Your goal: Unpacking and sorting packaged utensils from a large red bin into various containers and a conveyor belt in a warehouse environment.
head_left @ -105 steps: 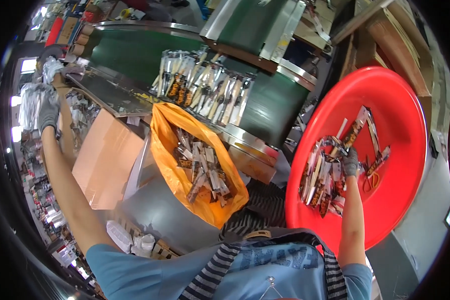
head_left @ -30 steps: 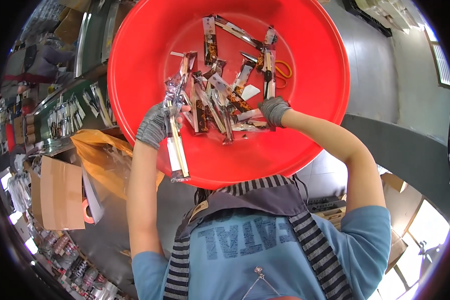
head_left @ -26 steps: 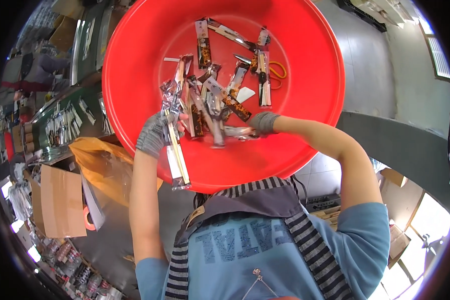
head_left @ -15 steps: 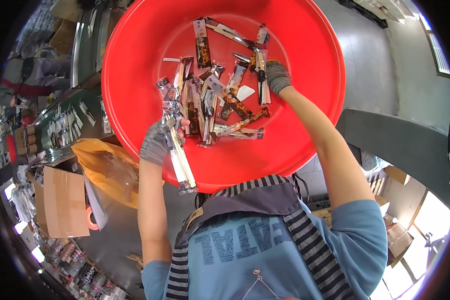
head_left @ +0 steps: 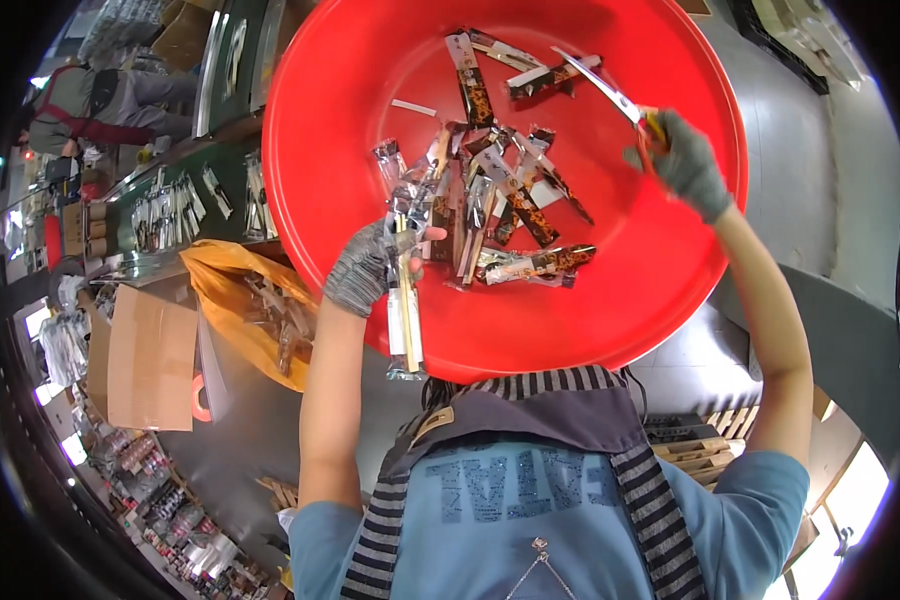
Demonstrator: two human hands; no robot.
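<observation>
My left hand (head_left: 358, 268), in a grey knit glove with bare fingertips, grips a clear plastic chopstick packet (head_left: 405, 320) at the near left rim of a large red basin (head_left: 610, 310). Pale sticks and a white strip show through its wrapper. On the right, my gloved right hand (head_left: 692, 170) is closed round the orange handles of a pair of scissors (head_left: 610, 92). Their blades are parted and point to the far left, above a dark-patterned packet (head_left: 550, 78). A loose pile of similar packets (head_left: 510, 185) lies in the middle of the basin.
Left of the basin are a yellow-orange bag (head_left: 260, 310) with clear wrappers inside and a cardboard box (head_left: 152, 360). Beyond stands a green-topped workbench (head_left: 185, 200) with packets on it. Another person (head_left: 100, 115) is at the far left.
My right hand has pulled back to the right from the packets, and the scissors now show clearly. The packet beside it now lies slanted. My left hand keeps its hold; the whole view has shifted.
</observation>
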